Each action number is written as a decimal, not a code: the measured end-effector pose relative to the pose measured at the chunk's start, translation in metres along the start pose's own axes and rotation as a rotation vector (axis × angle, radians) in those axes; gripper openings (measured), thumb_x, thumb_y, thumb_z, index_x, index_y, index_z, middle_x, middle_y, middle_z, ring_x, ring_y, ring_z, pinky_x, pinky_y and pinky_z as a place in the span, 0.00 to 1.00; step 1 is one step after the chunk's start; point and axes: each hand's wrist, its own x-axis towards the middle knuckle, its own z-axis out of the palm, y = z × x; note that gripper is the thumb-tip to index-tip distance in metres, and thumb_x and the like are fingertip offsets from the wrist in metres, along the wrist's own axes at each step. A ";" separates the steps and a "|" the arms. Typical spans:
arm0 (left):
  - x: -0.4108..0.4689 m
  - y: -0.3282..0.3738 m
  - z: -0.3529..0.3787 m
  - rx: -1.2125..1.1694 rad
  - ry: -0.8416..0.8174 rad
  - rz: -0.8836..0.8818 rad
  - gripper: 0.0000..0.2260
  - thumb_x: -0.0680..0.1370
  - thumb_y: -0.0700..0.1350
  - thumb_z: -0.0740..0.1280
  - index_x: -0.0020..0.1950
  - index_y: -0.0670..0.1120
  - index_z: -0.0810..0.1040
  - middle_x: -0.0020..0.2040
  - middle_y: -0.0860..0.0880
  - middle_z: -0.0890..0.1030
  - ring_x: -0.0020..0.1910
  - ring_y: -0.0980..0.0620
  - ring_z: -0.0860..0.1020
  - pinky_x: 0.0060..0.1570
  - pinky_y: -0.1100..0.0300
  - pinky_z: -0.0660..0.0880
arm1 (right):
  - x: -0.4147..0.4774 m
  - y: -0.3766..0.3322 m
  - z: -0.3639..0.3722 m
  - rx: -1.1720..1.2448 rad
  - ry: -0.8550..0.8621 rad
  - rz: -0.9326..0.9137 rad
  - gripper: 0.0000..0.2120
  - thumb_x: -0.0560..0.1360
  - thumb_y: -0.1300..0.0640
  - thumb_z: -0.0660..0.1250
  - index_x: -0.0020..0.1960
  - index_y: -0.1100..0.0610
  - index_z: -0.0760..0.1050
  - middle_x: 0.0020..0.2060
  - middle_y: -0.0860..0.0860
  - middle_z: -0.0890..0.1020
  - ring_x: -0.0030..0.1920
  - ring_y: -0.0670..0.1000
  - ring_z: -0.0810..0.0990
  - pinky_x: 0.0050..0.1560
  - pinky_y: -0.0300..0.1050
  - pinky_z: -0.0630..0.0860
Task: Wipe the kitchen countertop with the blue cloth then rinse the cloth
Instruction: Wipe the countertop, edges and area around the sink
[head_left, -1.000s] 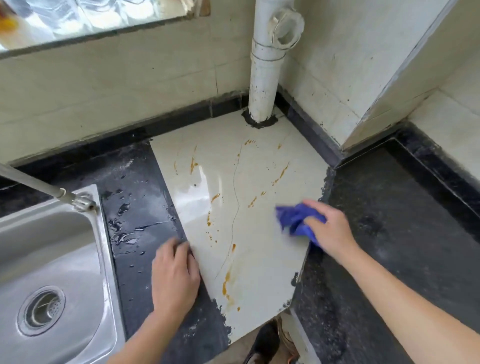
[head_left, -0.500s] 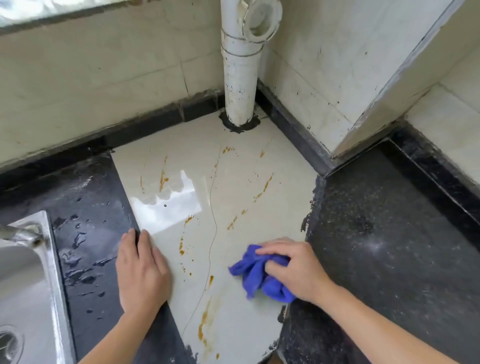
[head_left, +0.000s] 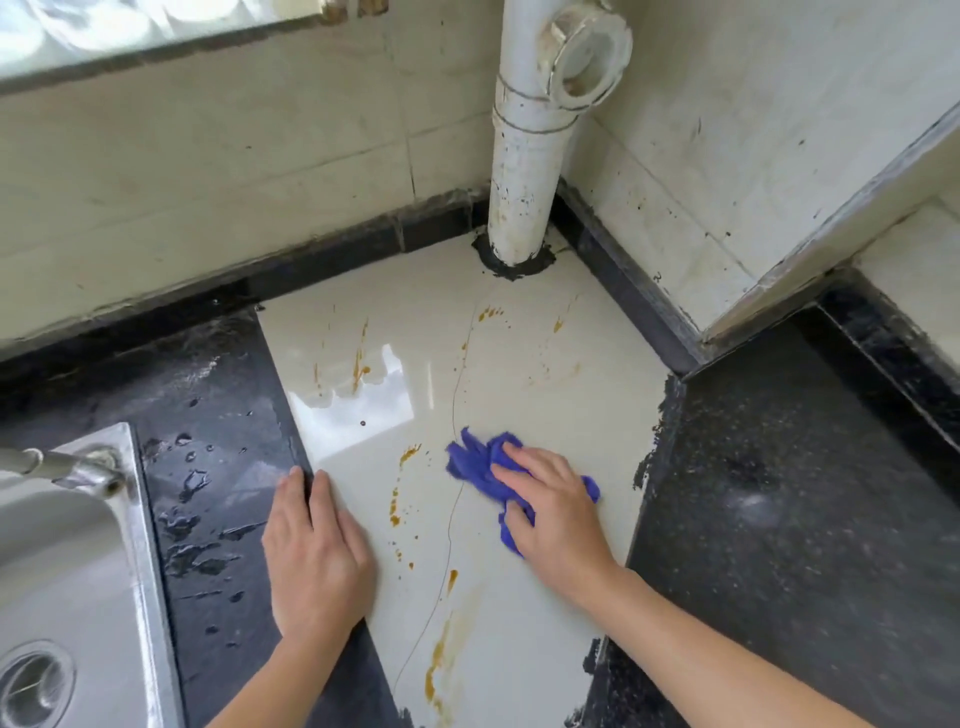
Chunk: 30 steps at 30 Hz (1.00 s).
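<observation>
A crumpled blue cloth (head_left: 480, 465) lies on the cream tile section of the countertop (head_left: 545, 395), which carries orange-brown streaks and drips. My right hand (head_left: 553, 512) presses down on the cloth with fingers spread over it, hiding its middle. My left hand (head_left: 314, 551) rests flat on the left edge of the cream tile, where it meets the wet black stone (head_left: 218, 415). A steel sink (head_left: 78, 597) with a drain sits at the lower left, and a metal faucet spout (head_left: 78, 467) reaches over it.
A white drain pipe (head_left: 524, 171) rises from the back corner of the tile. Tiled walls close the back and right. Dark speckled stone counter (head_left: 779, 493) extends to the right. Water droplets lie on the black stone beside the sink.
My right hand has slid the cloth leftward and toward me from the tile's right edge onto its middle. My left hand stays planted at the tile's left edge.
</observation>
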 end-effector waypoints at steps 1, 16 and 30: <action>0.000 0.002 0.000 -0.007 -0.005 -0.008 0.22 0.79 0.46 0.51 0.69 0.37 0.68 0.72 0.36 0.65 0.73 0.37 0.61 0.71 0.43 0.58 | -0.003 0.000 -0.015 0.137 -0.061 0.028 0.17 0.70 0.63 0.65 0.55 0.53 0.82 0.57 0.43 0.79 0.60 0.44 0.74 0.64 0.40 0.68; 0.001 -0.002 -0.001 0.024 -0.059 0.003 0.24 0.80 0.47 0.47 0.71 0.38 0.67 0.74 0.37 0.65 0.74 0.40 0.60 0.72 0.51 0.52 | 0.074 -0.007 0.013 -0.194 0.174 0.103 0.18 0.74 0.57 0.60 0.62 0.57 0.77 0.63 0.53 0.77 0.62 0.56 0.72 0.59 0.50 0.69; 0.071 -0.003 0.000 0.033 -0.012 0.015 0.24 0.80 0.52 0.51 0.71 0.39 0.64 0.74 0.35 0.62 0.74 0.36 0.58 0.73 0.43 0.56 | 0.124 0.064 -0.033 -0.360 0.365 0.526 0.23 0.81 0.55 0.54 0.75 0.58 0.59 0.76 0.56 0.56 0.76 0.57 0.52 0.73 0.54 0.50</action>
